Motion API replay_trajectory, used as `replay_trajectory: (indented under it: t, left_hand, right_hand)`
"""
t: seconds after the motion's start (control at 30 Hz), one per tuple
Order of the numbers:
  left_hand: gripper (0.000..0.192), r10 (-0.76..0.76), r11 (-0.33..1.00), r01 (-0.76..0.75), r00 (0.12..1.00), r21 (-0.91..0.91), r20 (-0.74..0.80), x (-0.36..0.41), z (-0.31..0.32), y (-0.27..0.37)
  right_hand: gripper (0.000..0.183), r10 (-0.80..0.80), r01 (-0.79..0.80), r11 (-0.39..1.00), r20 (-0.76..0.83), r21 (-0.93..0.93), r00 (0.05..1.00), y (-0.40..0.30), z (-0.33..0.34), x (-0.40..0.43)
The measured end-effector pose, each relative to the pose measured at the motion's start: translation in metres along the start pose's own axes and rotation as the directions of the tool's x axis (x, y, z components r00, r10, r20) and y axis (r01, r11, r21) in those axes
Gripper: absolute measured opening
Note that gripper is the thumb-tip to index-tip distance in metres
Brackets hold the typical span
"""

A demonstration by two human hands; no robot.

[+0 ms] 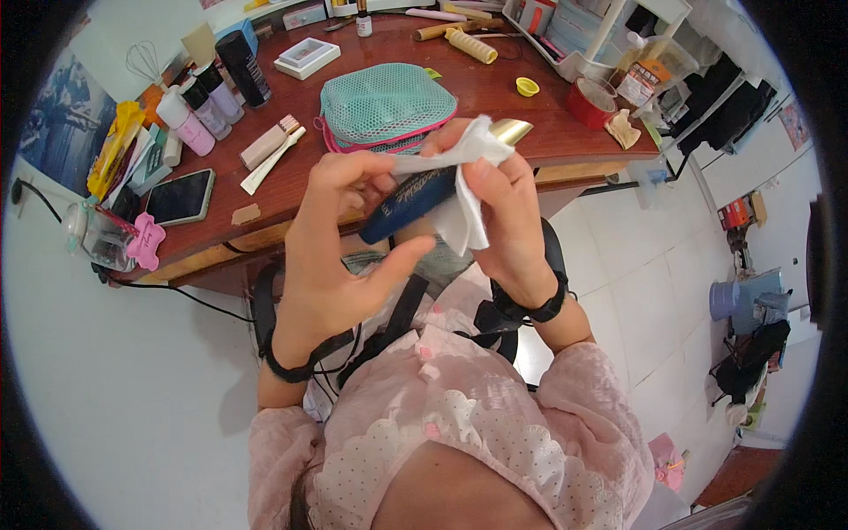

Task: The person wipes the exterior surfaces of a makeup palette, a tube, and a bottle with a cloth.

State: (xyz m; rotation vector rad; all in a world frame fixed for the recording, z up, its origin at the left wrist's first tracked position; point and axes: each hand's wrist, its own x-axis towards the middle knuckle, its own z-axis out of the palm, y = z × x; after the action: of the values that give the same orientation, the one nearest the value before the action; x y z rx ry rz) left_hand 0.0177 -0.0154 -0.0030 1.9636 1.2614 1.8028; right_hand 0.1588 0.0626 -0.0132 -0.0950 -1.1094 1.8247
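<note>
A dark blue tube with a gold cap and writing on its side is held slanted between my hands, above the desk's front edge. A white cloth or tissue wraps around the tube near its cap and hangs down. My right hand grips the tube through the cloth. The fingertips of my left hand pinch the cloth's left end, with the thumb held apart below the tube. Just behind my hands, a teal mesh pouch with pink trim lies on the desk.
On the brown desk are a smartphone, a white tube, several bottles and a small white case. A roll of red tape and a yellow cap lie at right. A black cable hangs at left.
</note>
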Motion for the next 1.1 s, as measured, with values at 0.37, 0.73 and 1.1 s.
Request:
replay_trajectory:
  t: [0.37,0.73,1.1]
  left_hand:
    - [0.017,-0.485,0.784,0.575,0.803,-0.235,0.347,0.002,-0.014,0.009]
    - [0.019,-0.269,0.961,0.261,0.959,0.094,0.084,-0.008,0.001,0.003]
    - [0.031,0.223,0.813,-0.247,0.969,0.527,0.109,-0.008,0.007,-0.004]
  right_hand:
    - [0.029,-0.148,0.145,0.989,0.111,0.041,0.983,0.0,-0.01,0.006]
    - [0.025,-0.104,0.102,0.994,-0.061,-0.032,0.993,0.007,-0.004,0.004]
    - [0.026,0.075,-0.082,0.973,-0.038,-0.218,0.996,0.009,-0.002,0.0]
